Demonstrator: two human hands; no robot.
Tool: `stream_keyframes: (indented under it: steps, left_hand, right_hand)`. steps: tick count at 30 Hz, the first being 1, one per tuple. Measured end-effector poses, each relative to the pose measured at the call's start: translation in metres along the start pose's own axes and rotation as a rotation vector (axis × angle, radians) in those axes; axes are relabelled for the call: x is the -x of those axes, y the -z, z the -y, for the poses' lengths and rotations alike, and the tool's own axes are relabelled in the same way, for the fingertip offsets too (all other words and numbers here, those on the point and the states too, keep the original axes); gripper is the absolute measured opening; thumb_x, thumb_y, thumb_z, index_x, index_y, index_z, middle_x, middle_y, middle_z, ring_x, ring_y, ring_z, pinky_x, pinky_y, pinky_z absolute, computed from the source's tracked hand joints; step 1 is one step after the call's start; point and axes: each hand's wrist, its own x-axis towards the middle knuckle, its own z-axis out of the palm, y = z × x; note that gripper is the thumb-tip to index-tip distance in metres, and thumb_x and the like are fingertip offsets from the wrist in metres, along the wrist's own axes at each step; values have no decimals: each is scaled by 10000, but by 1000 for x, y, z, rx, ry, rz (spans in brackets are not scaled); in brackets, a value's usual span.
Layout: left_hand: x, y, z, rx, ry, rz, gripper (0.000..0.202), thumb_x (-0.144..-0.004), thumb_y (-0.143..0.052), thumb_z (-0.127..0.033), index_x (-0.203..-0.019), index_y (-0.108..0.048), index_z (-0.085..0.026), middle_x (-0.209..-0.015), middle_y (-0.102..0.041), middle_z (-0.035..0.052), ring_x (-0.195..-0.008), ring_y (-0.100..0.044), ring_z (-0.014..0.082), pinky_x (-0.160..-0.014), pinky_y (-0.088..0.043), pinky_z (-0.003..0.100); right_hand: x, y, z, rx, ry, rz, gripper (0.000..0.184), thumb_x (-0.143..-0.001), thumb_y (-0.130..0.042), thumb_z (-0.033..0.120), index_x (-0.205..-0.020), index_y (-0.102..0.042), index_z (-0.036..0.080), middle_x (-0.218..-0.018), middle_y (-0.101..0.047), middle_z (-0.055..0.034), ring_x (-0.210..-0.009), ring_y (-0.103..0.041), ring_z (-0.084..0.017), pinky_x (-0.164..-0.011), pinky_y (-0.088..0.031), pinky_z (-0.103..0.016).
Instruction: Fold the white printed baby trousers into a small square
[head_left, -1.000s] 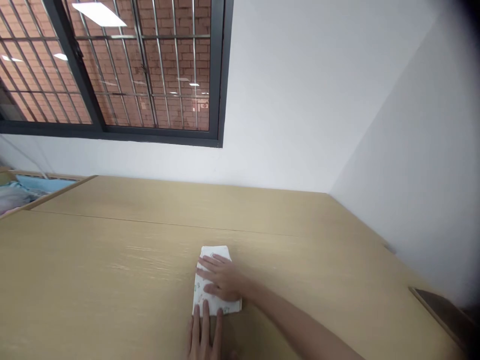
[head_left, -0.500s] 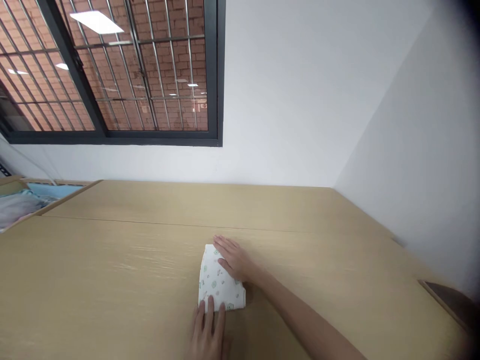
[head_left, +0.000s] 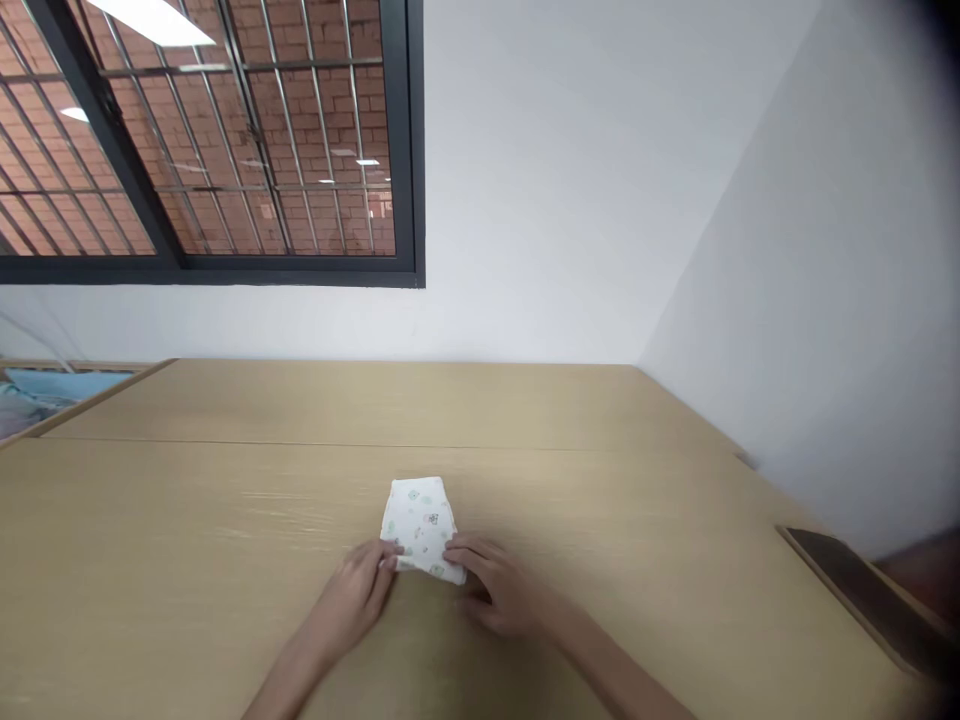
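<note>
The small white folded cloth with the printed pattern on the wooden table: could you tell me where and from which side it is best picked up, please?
Probably at its near edge, coming from the person's side. The small white folded printed cloth lies flat on the light wooden table, so a pinch needs an edge. The left hand and the right hand already touch its near corners.

Single view, head-worn. Looks forward and slightly down across the bench [head_left: 225, 520] toward a white wall and barred window [head_left: 210, 140]. Both hands and a small folded cloth [head_left: 420, 525] sit near, low in centre frame. Room corner at right. No second view.
</note>
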Motion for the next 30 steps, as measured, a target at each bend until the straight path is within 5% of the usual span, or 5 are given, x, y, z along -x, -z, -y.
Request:
stream_keyframes:
  steps: [4,7,19,25,30]
  left_hand:
    - [-19,26,-9,177,82,89,386,-1030,-349,-497,-1033,-609,-212,-961,-702,48,-882,-649,204,-835,-527,353]
    - [-26,34,-3,223,49,116,391,-949,-542,-525,-1174,-622,-215,-1176,-704,70,-1072,-645,228,-954,-499,353]
    - [-74,-9,34,-99,306,-199,213,-932,-494,-343,-866,-614,-180,-768,-687,42,-701,-641,192,-658,-447,287]
    - [-71,-18,27,-302,207,-335,356,-952,-437,-265,-1247,-554,-103,-1213,-639,203,-1147,-592,332,-986,-442,507]
    - [-71,-38,19,-380,-136,-281,558,-982,-396,-241,-1524,-310,-143,-1578,-384,161,-1486,-304,295,-1183,-332,513]
  right_hand:
    - [-15,-2,3,-55,-91,-162,277,-1008,-395,239,-1156,-627,210,-1144,-695,-94,-1067,-637,-244,-945,-506,-401]
    - [-31,-2,3,-121,-187,-278,302,-1056,-339,344,-1031,-612,218,-1035,-702,-75,-940,-657,-233,-823,-524,-352]
    - [-92,-19,-37,-97,-401,-538,143,-993,-426,277,-1024,-543,200,-894,-687,-63,-840,-686,-242,-729,-523,-324]
    - [-100,-31,-39,89,-471,-739,303,-952,-481,281,-1226,-548,171,-1172,-649,-175,-1102,-635,-328,-904,-532,-466]
    - [-98,-34,-9,398,-70,-604,498,-1028,-381,328,-1485,-432,137,-1514,-477,-170,-1421,-408,-316,-1147,-368,-514]
